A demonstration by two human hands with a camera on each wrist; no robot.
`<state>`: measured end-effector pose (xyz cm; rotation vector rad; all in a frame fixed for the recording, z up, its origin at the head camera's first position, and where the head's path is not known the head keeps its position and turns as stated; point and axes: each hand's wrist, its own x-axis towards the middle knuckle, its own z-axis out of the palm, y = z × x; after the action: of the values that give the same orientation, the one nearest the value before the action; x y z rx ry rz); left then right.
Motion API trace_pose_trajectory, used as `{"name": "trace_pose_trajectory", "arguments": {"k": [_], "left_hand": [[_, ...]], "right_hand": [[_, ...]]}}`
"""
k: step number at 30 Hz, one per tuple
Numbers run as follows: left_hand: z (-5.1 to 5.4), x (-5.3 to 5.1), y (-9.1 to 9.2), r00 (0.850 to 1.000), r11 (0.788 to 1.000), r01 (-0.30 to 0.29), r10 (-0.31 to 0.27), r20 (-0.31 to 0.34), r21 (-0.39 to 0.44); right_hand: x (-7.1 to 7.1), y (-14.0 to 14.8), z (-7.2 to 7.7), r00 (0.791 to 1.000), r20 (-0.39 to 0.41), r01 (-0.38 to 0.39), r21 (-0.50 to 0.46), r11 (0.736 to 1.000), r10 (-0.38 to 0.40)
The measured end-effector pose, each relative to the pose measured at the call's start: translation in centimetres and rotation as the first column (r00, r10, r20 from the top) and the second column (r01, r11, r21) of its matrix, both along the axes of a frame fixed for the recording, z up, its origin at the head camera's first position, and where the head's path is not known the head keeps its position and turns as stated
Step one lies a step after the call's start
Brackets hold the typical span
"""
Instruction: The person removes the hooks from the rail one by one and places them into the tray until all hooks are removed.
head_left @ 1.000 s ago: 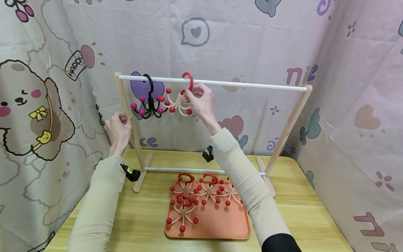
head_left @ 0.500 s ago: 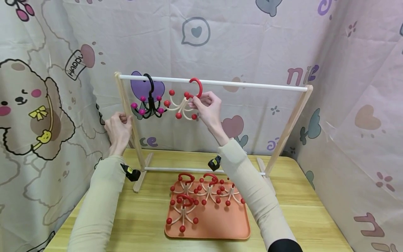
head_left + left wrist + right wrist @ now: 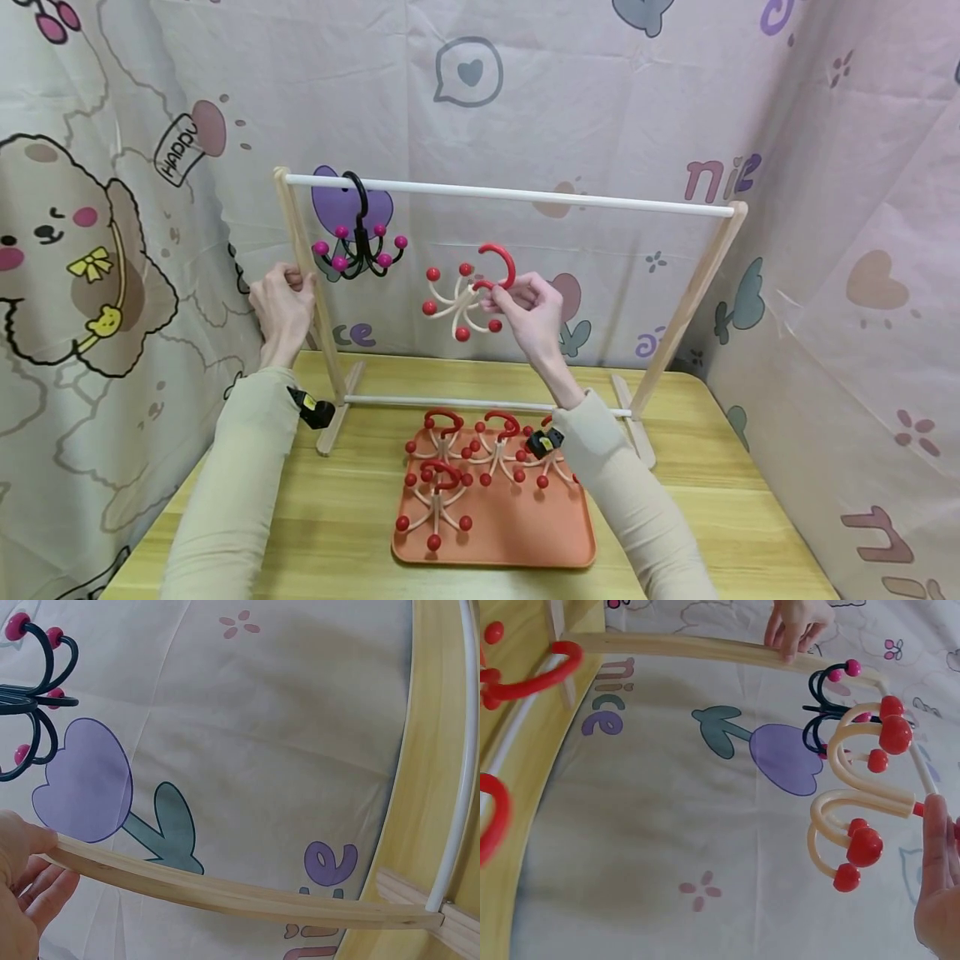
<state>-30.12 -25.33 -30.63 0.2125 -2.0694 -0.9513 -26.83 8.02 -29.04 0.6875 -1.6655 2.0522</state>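
My right hand pinches a cream multi-arm hanger just below its red hook. Red balls tip its curved arms, and it is held tilted in front of the rack, below the white top bar and apart from it. A black hanger with magenta balls hangs from that bar near the left end. Lower left of it, my left hand grips the rack's wooden left post; in the left wrist view the thumb and fingers close on this post.
An orange tray holds several more cream hangers with red hooks, grouped at its back and left. It lies on the wooden table in front of the rack's lower white bar. Printed curtains surround the table.
The right hand has lifted the cream hanger off the top bar and brought it down and to the right. My left hand keeps its grip on the post.
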Motion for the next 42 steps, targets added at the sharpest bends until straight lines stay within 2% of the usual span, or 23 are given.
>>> {"name": "trace_pose_trajectory", "arguments": {"k": [8, 15, 20, 31, 37, 42], "left_hand": [[-0.1, 0.1, 0.1, 1.000, 1.000, 0.009, -0.009, 0.009, 0.011], [0.0, -0.1, 0.1, 1.000, 1.000, 0.006, -0.006, 0.007, 0.012], [0.1, -0.1, 0.1, 1.000, 1.000, 0.008, -0.008, 0.005, 0.012], [0.2, 0.1, 0.1, 1.000, 1.000, 0.013, -0.014, 0.013, 0.020], [0.1, 0.1, 0.0, 1.000, 1.000, 0.003, -0.003, 0.010, 0.020], [0.0, 0.0, -0.2, 1.000, 1.000, -0.001, 0.001, 0.000, 0.009]], "right_hand": [[2.3, 2.4, -4.2, 0.999, 0.019, -0.049, 0.031, 0.998, 0.048], [4.1, 4.5, -7.9, 0.994, -0.005, -0.106, 0.122, 0.987, 0.107], [5.3, 5.7, -9.9, 0.990, -0.001, -0.138, 0.164, 0.977, 0.140], [7.5, 7.5, -12.6, 0.970, 0.012, -0.238, 0.219, 0.946, 0.241], [8.2, 8.2, -13.7, 0.949, -0.018, -0.296, 0.302, 0.906, 0.316], [8.8, 8.6, -14.5, 0.938, 0.044, -0.338, 0.327, 0.883, 0.343]]}}
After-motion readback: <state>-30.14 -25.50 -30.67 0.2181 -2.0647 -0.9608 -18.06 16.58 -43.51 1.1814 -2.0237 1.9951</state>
